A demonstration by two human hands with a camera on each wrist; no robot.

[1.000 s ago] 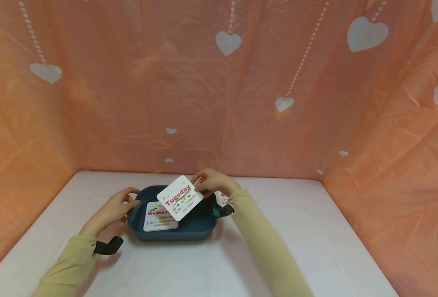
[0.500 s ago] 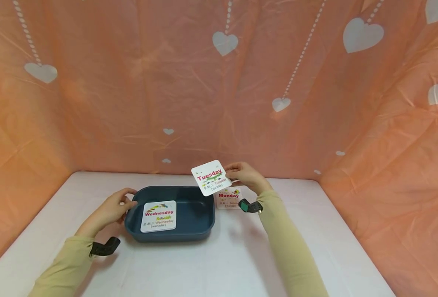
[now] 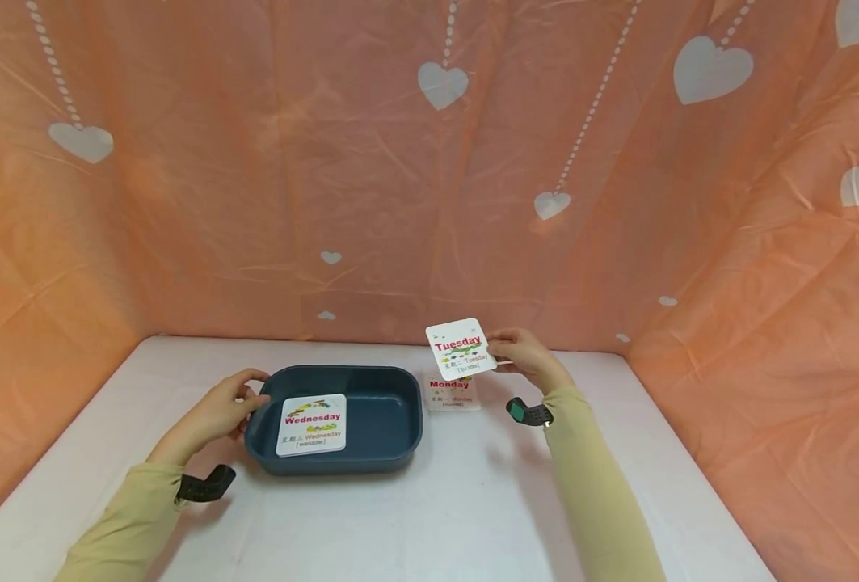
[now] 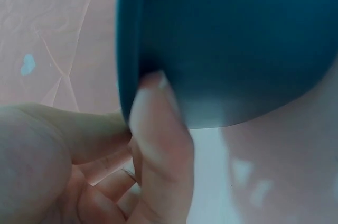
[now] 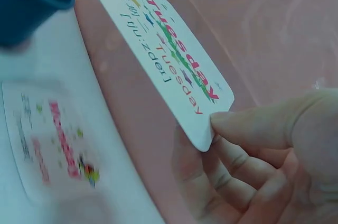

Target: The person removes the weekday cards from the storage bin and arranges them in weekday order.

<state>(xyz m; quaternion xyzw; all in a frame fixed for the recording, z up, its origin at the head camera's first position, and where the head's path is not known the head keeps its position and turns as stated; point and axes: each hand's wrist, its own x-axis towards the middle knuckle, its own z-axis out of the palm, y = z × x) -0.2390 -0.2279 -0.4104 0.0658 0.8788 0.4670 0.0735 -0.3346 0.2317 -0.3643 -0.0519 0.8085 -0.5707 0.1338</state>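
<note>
My right hand (image 3: 527,356) pinches the Tuesday card (image 3: 461,349) by its right edge, thumb in front and fingers behind. The card is in the air, tilted, and covers the top of the Monday card (image 3: 452,396), which lies on the table right of the dark blue tray (image 3: 384,465). At the tray's left end, my left hand (image 3: 218,408) grips the rim between thumb and finger, as the tray wall (image 4: 227,39) in the left wrist view shows. Inside the tray, on its left side, lies the Wednesday card (image 3: 311,424), seemingly on top of others.
A white-covered table (image 3: 342,525) bears everything. Behind it and at both sides hangs an orange cloth (image 3: 371,178) printed with white hearts. Each wrist wears a black strap, such as the right strap (image 3: 538,415).
My right hand has lifted the Tuesday card out from over the tray and carried it right, above the Monday card. The Wednesday card is now fully visible. My left hand stays on the rim.
</note>
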